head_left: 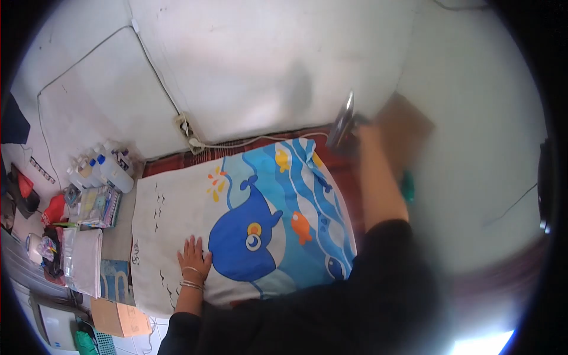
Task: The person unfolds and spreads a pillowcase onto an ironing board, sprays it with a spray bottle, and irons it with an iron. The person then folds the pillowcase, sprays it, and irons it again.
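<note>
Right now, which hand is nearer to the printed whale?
Left. The left hand lies flat on the cloth, beside the whale; the right hand is farther, at the iron, past the cloth's far right corner.

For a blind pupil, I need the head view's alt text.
A person's right hand holds a clothes iron, tip up, beside a whale-print cloth; the left hand lies flat on the cloth. A white cord runs to a power strip.

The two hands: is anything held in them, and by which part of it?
The right hand holds the iron, apparently by its handle; blur hides the fingers. The left hand holds nothing, lying on the whale-print cloth.
</note>
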`<state>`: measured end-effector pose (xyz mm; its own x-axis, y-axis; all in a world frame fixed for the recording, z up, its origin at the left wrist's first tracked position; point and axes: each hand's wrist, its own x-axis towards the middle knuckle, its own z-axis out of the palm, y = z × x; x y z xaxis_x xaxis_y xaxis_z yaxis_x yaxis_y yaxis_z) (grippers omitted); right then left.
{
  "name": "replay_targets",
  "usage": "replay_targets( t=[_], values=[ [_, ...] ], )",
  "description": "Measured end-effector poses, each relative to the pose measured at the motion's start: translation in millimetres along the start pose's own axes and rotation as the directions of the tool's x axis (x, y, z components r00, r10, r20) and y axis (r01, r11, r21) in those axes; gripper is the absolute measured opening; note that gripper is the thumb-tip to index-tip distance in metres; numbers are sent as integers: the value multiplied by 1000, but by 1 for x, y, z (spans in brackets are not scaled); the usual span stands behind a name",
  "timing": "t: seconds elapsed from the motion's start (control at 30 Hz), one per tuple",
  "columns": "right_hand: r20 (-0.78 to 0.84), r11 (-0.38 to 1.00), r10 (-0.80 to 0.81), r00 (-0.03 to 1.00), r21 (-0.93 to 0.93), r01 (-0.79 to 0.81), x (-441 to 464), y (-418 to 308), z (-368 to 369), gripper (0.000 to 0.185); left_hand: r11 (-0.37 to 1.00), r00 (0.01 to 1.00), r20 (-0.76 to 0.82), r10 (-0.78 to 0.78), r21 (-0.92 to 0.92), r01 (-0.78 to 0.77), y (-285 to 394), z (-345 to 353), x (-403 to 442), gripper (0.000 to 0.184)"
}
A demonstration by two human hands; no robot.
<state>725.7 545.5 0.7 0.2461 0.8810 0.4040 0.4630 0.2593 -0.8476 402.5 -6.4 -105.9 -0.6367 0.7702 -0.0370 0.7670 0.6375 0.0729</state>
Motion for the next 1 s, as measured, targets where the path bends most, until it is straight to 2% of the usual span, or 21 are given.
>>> replay_targets(
  t=[0.07,0.13,0.2,0.23,0.4,0.43,0.47,0.53,0.57,0.6,0.67,0.7,0.73,0.77,0.87,0.93,0.97,1.0],
  values=[
    [198,942,249,948,177,-285,-30,22,5,48,1000,1000,9,4,28,-5,1,2,1,63],
    [324,866,354,878,240,-438,-46,38,16,43,999,1000,5,-3,36,3,3,2,1,64],
    [-12,847,300,954,464,-260,-56,50,32,36,999,1000,-11,29,31,-29,2,2,3,64],
    [-6,840,314,950,468,-274,-55,55,39,36,999,1000,-4,23,28,-22,4,-2,3,64],
    [-183,941,242,953,284,-184,-16,84,73,39,999,1000,-8,27,44,-26,4,1,5,65],
    [-119,970,165,979,199,-139,-4,90,77,43,999,999,-17,31,30,-30,4,2,5,65],
    [-117,969,174,978,197,-149,2,95,87,43,999,999,-25,36,14,-36,3,3,6,65],
    [-216,978,125,968,193,-83,4,92,97,46,1000,999,-20,29,3,-29,4,3,7,66],
    [-218,979,129,967,185,-89,0,94,94,46,1000,1000,-20,20,-15,-20,5,2,7,66],
    [-215,972,192,958,177,-156,-21,60,72,48,1000,1000,-12,26,-14,-26,4,3,7,66],
    [-63,967,253,965,33,-252,-45,70,68,55,1000,999,-28,23,-2,-23,3,4,8,66],
    [120,964,244,962,-135,-228,-53,76,71,58,1000,1000,-21,23,-14,-23,4,5,9,66],
    [298,949,226,927,-280,-142,-62,67,69,61,999,999,-29,24,-28,-25,4,4,9,66],
    [498,910,227,837,-414,-1,-79,56,78,63,999,999,-33,27,-34,-28,4,3,8,66],
    [553,916,294,780,-397,-64,-117,16,99,61,999,999,-30,27,-23,-28,7,-1,7,67],
    [538,782,221,813,-597,183,-128,-23,98,48,1000,999,-30,24,-19,-25,7,1,8,67],
    [536,784,221,815,-594,178,-134,-25,107,48,1000,999,-28,16,-20,-17,6,2,8,67],
    [567,806,100,818,-528,267,-142,-28,115,37,1000,999,-32,18,-16,-19,6,2,8,67]
  ],
)
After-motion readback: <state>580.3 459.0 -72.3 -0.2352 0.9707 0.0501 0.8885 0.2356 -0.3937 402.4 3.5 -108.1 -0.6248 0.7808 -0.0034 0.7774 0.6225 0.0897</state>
